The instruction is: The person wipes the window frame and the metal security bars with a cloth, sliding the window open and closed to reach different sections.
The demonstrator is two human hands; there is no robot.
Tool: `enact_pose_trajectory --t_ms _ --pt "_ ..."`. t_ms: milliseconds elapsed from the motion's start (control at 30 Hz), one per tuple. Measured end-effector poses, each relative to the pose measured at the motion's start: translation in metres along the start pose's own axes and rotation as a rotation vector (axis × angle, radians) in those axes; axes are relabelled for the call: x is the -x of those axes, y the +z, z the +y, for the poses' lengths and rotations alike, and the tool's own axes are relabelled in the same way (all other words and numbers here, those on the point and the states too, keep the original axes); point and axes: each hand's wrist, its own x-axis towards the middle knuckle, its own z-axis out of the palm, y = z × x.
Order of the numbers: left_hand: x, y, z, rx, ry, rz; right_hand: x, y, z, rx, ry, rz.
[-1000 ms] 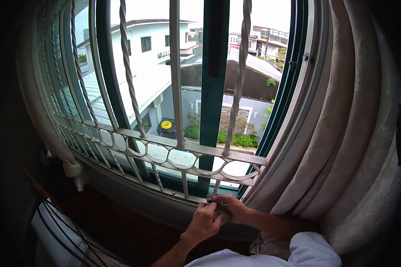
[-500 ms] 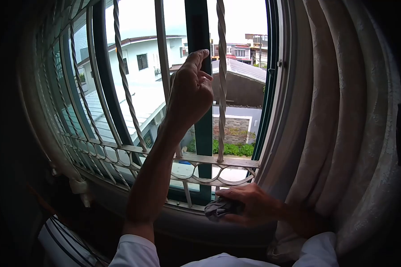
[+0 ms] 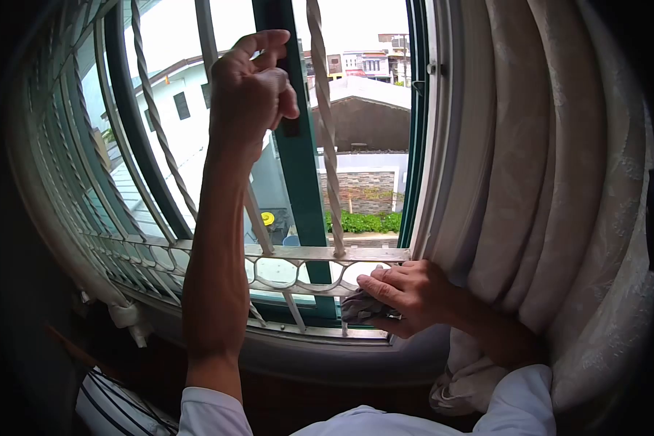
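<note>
My left hand point(image 3: 251, 83) is raised in front of the window grille point(image 3: 298, 253), near the dark green window frame point(image 3: 294, 156). Its fingers are partly bent and apart, with nothing visible between them. Low at the grille's right end, my right hand point(image 3: 407, 294) is closed on a crumpled grey cloth point(image 3: 362, 307). The cloth lies against the lower grille bars, just above the sill point(image 3: 327, 332); part of it is hidden under the fingers.
Twisted metal bars point(image 3: 323, 94) cross the window opening. A thick pale curtain point(image 3: 516, 182) hangs at the right, close to my right arm. Black-striped white material point(image 3: 116, 403) is at the lower left. Houses and a yellow round object point(image 3: 267, 218) show outside.
The view has shifted, putting the window further left. My left hand's fingers have spread a little. My right hand has moved the cloth up from the sill onto the lower grille bars.
</note>
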Motion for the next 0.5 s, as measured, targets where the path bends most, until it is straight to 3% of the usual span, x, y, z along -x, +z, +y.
enact_pose_trajectory --t_ms 433,500 --pt "-0.006 0.004 0.000 0.213 0.016 -0.062 0.003 0.003 0.000 0.043 -0.041 -0.019" --pt "-0.012 0.002 -0.008 0.348 0.017 -0.224 0.004 0.004 0.002 0.047 -0.050 -0.046"
